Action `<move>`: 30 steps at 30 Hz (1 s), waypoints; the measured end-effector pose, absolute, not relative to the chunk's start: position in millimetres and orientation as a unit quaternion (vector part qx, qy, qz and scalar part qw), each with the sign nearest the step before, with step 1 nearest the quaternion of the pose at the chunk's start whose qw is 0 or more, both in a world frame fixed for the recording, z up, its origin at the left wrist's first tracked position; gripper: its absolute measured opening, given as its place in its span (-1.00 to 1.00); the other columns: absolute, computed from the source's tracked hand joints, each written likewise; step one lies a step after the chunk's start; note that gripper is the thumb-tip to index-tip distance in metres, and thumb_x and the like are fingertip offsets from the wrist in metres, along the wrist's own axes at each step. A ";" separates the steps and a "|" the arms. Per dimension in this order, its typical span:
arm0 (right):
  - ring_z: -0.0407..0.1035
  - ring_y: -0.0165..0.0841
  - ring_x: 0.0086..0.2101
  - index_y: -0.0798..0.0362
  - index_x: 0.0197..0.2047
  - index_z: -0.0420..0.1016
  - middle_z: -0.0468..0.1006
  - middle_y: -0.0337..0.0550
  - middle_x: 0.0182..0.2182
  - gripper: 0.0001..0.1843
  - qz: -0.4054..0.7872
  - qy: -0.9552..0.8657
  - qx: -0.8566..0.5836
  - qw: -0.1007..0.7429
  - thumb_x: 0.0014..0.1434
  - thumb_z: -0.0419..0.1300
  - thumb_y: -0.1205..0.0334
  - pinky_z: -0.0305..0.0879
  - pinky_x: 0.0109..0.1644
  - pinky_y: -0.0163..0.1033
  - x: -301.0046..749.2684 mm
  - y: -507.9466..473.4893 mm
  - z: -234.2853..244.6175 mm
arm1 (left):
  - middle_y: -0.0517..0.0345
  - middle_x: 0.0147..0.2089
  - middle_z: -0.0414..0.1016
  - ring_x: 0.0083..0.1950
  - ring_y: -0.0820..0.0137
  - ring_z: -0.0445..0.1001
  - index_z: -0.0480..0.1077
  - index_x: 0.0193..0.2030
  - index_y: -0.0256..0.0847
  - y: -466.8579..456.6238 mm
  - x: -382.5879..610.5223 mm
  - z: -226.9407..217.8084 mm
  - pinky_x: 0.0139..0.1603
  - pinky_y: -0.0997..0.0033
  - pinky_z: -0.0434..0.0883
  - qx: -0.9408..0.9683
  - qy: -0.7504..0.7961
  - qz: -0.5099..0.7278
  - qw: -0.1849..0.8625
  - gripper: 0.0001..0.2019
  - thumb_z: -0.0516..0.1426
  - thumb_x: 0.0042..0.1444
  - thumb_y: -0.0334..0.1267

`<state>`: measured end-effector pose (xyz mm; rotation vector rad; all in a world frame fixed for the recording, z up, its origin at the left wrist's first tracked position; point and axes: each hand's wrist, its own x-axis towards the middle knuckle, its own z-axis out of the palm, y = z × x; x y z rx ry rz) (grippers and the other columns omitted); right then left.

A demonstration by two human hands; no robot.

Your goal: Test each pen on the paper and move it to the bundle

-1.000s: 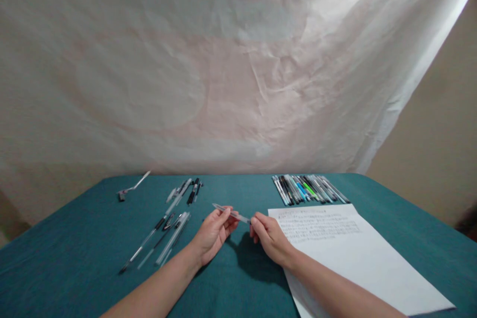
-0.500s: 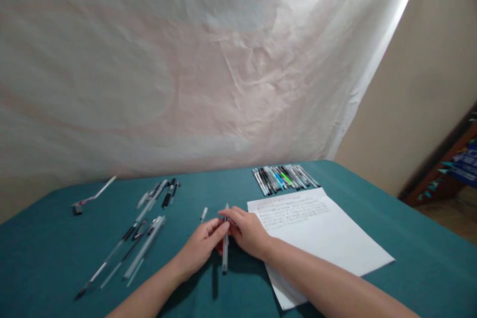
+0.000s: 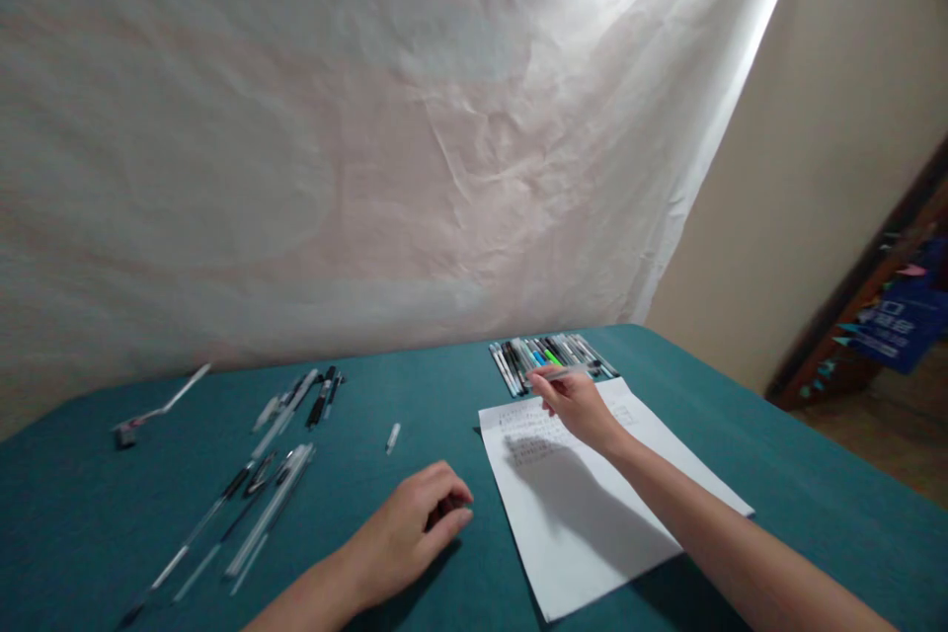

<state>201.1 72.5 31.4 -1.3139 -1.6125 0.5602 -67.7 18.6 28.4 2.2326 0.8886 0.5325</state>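
Note:
Above the upper part of the written sheet of paper [image 3: 592,533], my right hand [image 3: 578,405] is closed on a clear-barrelled pen [image 3: 569,372], held nearly level. Its shadow falls across the paper. My left hand [image 3: 411,528] lies on the green cloth left of the sheet, fingers loosely curved, with a gap between thumb and fingertips and nothing in it. Up and to the left of that hand lies a small pale pen cap [image 3: 392,437]. Just beyond my right hand is a row of several pens [image 3: 525,355], partly hidden by it.
On the left are several clear pen tubes and refills [image 3: 259,523], with black caps or pens [image 3: 321,397] behind them. A dark block with a white strip [image 3: 172,397] lies at far left. A pale sheet [image 3: 333,168] hangs behind the table.
My right hand has moved up and right from beside my left hand, carrying the pen over the paper. The left hand has let go of the pen. The view has shifted slightly.

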 end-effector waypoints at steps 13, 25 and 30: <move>0.21 -0.45 -0.62 0.05 -0.44 0.31 0.33 -0.32 -0.67 -0.85 0.261 -0.553 -0.617 0.495 0.05 0.08 0.15 0.12 -0.53 -0.33 282.4 23.0 -17.5 | 0.14 0.28 0.09 0.30 0.13 -0.01 0.14 0.20 0.05 6.7 -33.7 10.6 0.27 0.04 -0.21 0.873 0.290 0.179 0.349 -0.53 0.03 0.13 -0.06; 0.11 -0.48 -0.64 0.06 -0.52 0.27 0.25 -0.35 -0.67 -0.82 0.188 -0.601 -0.638 0.443 0.07 0.05 0.19 0.04 -0.55 -0.35 290.9 23.7 -27.0 | 0.17 0.29 0.04 0.29 0.19 0.03 0.08 0.22 0.10 11.4 -39.1 3.6 0.28 0.11 -0.18 0.897 0.258 0.178 0.312 -0.52 0.03 0.15 -0.08; 0.11 -0.49 -0.64 0.06 -0.51 0.27 0.24 -0.35 -0.68 -0.82 0.190 -0.607 -0.636 0.437 0.06 0.04 0.18 0.02 -0.56 -0.36 292.2 25.0 -30.2 | 0.16 0.32 -0.04 0.31 0.21 -0.02 0.00 0.26 0.06 10.9 -38.9 7.2 0.29 0.06 -0.15 0.922 0.266 0.122 0.254 -0.52 -0.07 0.19 -0.02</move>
